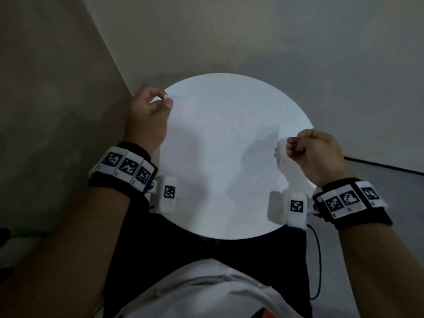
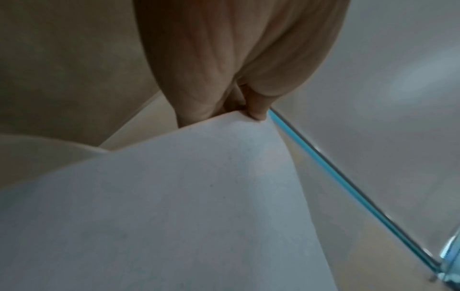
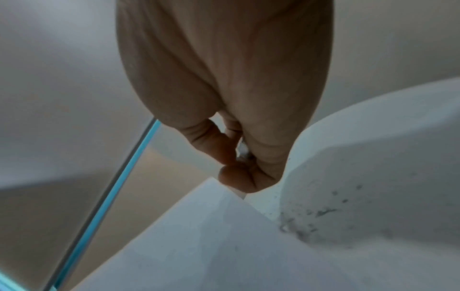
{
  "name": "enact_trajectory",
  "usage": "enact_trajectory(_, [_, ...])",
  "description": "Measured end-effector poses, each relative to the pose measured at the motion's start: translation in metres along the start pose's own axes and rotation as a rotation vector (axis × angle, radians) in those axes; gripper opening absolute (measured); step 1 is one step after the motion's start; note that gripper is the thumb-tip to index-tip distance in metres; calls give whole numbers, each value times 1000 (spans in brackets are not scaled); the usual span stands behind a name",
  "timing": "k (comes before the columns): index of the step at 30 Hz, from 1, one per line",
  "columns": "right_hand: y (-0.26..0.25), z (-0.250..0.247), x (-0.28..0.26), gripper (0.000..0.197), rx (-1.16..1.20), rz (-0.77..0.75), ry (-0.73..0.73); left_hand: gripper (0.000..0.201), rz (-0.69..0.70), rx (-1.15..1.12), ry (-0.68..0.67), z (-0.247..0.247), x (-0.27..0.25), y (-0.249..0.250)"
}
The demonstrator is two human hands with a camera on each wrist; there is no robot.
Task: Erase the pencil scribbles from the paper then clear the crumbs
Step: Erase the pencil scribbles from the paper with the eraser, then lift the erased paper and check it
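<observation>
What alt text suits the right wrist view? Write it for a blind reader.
The right hand pinches one corner of a white paper, lifting it. Dark crumbs lie gathered in the sheet's sagging fold to the right; a glass table edge runs past on the left.

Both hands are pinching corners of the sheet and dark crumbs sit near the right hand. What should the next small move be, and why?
Probably tip the paper so the crumbs slide off. The left hand and right hand each pinch a corner, the sheet is raised, and specks lie by the right corner.
</observation>
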State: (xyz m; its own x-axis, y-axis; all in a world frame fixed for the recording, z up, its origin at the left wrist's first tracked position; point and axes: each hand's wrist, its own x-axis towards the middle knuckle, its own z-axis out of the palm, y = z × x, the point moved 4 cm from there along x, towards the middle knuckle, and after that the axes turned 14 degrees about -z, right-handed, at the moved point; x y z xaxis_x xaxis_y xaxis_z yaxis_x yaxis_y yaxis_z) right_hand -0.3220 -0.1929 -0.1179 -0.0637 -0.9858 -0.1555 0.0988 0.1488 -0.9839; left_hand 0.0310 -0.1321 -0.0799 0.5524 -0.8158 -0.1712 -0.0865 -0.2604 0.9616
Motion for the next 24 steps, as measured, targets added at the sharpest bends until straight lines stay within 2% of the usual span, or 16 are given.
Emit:
enact_trajectory(3, [-11, 9, 7, 25, 20, -3, -49, 18, 187, -112, -59, -4, 0, 41])
enact_trajectory(4, [-17, 13, 11, 27, -47, -36, -95, 16, 230, -151, -86, -4, 0, 51])
enact_trajectory(6, [-28, 23, 18, 47, -205, -92, -230, 13, 275, -228, -145, -5, 1, 69])
enact_trajectory(7, [-33, 30, 20, 46, -230, -116, -308, 13, 288, -250, -167, -6, 1, 75])
enact_trajectory(8, [-39, 35, 21, 36, -222, -149, -358, 12, 301, -254, -177, -7, 2, 80])
enact_trajectory(10, [-53, 41, 23, 11, -184, -250, -340, 10, 317, -247, -154, -11, 3, 85])
enact_trajectory(12, [-64, 42, 22, 7, -219, -348, -289, 17, 287, -246, -131, -19, 5, 82])
enact_trajectory(15, [-71, 42, 17, 18, -410, -465, -302, 47, 173, -221, -175, -23, 10, 69])
enact_trajectory(17, [-73, 40, 14, 18, -444, -499, -266, 61, 109, -156, -199, -24, 10, 59])
enact_trajectory(18, [-74, 38, 13, 18, -457, -504, -252, 61, 79, -129, -227, -22, 8, 54])
enact_trajectory(19, [-74, 36, 13, 19, -474, -508, -246, 57, 35, -93, -254, -21, 7, 48])
enact_trajectory(21, [-76, 32, 11, 27, -481, -523, -225, 35, -35, 10, -263, -18, 8, 35])
enact_trajectory(22, [-77, 30, 11, 34, -494, -528, -221, 21, -40, 54, -242, -17, 10, 31])
enact_trajectory(24, [-76, 29, 11, 41, -595, -525, -269, 13, -31, 66, -179, -17, 14, 28])
